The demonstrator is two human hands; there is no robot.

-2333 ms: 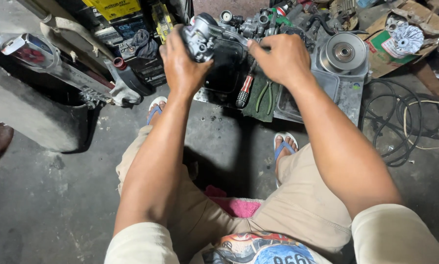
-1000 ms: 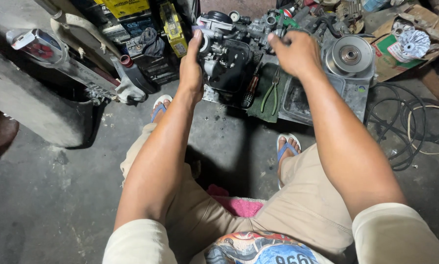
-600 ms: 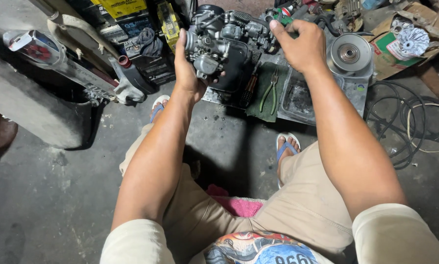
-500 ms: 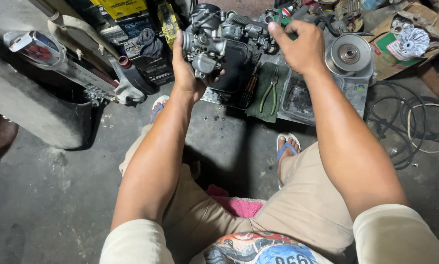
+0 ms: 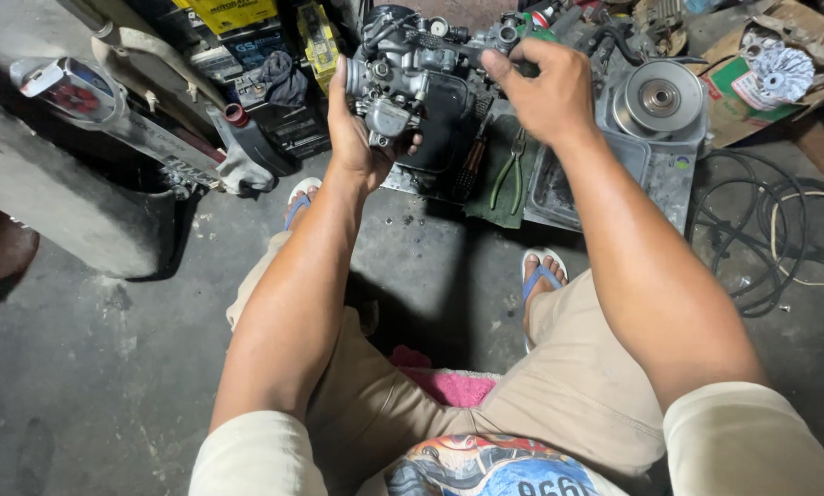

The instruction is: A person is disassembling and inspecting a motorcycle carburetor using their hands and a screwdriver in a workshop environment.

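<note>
I sit above a concrete floor with both arms stretched forward. My left hand (image 5: 361,138) grips a grey and black metal carburettor (image 5: 403,69) from its left side and underneath, holding it up in the air. My right hand (image 5: 541,87) is closed on the carburettor's upper right end, fingers wrapped over a black part with a green-handled tool (image 5: 536,23) just behind them. The carburettor's far side is hidden from me.
A green mat with pliers (image 5: 508,174) and a screwdriver (image 5: 472,161) lies below the carburettor. A round pulley (image 5: 658,96) rests on a grey metal tray (image 5: 669,174) at right. Black cables (image 5: 770,239) coil on the floor. A grey concrete block (image 5: 63,211) and motorcycle parts stand at left.
I have lifted the carburettor and turned it in my hands; my left hand shifted under it and my right hand moved left onto its upper end.
</note>
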